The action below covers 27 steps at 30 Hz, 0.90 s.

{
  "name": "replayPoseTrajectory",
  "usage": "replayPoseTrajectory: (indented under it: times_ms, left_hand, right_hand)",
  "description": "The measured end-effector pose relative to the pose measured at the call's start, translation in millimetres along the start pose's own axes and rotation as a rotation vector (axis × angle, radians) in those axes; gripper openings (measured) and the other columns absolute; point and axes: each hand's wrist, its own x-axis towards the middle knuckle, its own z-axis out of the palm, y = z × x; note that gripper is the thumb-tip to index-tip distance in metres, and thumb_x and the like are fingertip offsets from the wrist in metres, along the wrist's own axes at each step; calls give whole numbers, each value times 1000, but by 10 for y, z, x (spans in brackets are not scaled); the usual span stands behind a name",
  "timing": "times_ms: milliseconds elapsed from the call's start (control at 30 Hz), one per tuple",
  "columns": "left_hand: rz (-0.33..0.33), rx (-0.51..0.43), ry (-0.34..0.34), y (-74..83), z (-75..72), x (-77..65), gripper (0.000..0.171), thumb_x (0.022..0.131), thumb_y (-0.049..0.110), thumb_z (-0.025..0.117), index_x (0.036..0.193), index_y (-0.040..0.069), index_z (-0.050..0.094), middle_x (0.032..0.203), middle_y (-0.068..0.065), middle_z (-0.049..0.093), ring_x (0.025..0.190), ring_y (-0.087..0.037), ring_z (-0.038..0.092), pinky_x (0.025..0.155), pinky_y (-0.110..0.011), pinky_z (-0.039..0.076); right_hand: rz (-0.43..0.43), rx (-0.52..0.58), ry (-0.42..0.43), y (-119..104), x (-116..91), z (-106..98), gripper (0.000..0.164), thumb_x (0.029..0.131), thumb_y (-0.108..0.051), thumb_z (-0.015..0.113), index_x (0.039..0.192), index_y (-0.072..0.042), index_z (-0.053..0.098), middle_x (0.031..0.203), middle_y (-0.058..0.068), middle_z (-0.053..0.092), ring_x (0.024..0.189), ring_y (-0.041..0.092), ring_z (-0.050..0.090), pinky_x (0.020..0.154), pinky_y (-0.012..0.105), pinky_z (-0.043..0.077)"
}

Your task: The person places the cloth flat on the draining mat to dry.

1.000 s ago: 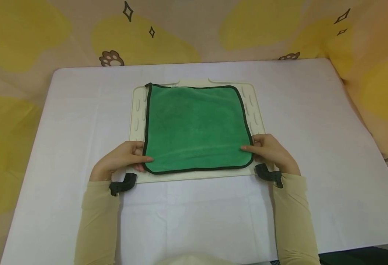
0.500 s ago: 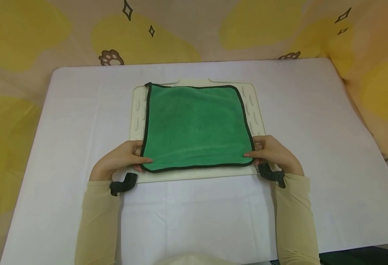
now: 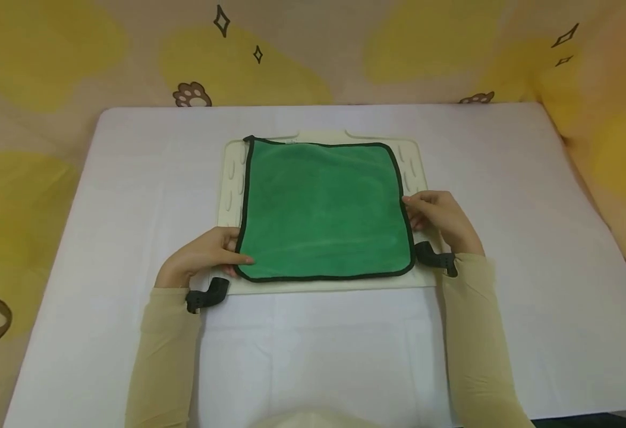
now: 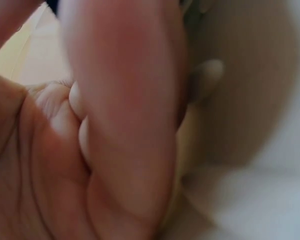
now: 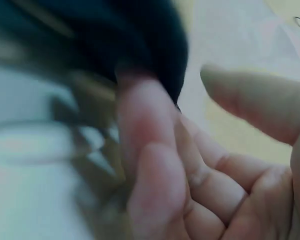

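Note:
A green cloth (image 3: 323,208) with a dark edging lies spread over a cream board (image 3: 229,202) that has raised oblong marks. At the cloth's near left corner my left hand (image 3: 200,255) pinches the edge, thumb on top and fingers beneath. Blurred fingers (image 4: 125,110) of this hand fill much of the left wrist view. My right hand (image 3: 441,214) is at the cloth's right edge, about midway up. In the right wrist view its fingertips (image 5: 145,110) touch the underside of the dark edging (image 5: 165,45), while the thumb (image 5: 255,100) stands apart from it.
The board rests on a white-covered table (image 3: 323,356). A patterned yellow and beige curtain (image 3: 345,53) hangs behind the table and along both sides. Black wrist mounts (image 3: 208,295) are worn at both wrists.
My right hand has let go near the cloth's lower right corner and moved up along the right edge. My left hand keeps its pinch. The head view has shifted slightly.

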Motion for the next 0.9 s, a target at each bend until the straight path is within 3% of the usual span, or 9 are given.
replayPoseTrajectory:
  times_ms: [267,567,767,900]
  left_hand:
    - [6,0,-5,-16,0,12,41,84,1,68,117,-12,47,87,-14,68,61,-22,67,59,-32,56]
    - [12,4,-1,-21,-18,0,45,84,1,68,120,-14,46,91,-15,69,61,-20,67,59,-32,56]
    - [26,1,-9,-16,-27,-11,48,84,1,67,122,-16,44,94,-17,69,62,-20,67,59,-31,56]
    - [31,-2,-15,-8,-21,-11,46,84,0,67,121,-15,45,93,-17,69,61,-20,67,59,-31,56]
  right_hand:
    - [10,-134,68,-179,553,-70,44,93,-36,59,102,7,65,64,2,59,55,12,56,56,25,50]
    - [-12,-165,198,-343,859,-51,39,92,-32,61,104,4,65,69,-3,59,58,9,55,56,21,46]
    - [-64,-248,268,-366,984,4,34,91,-27,64,100,5,67,82,2,62,65,8,50,61,20,42]
    - [-79,-242,356,-367,1032,17,30,91,-24,64,96,5,68,82,3,62,61,6,49,59,20,41]
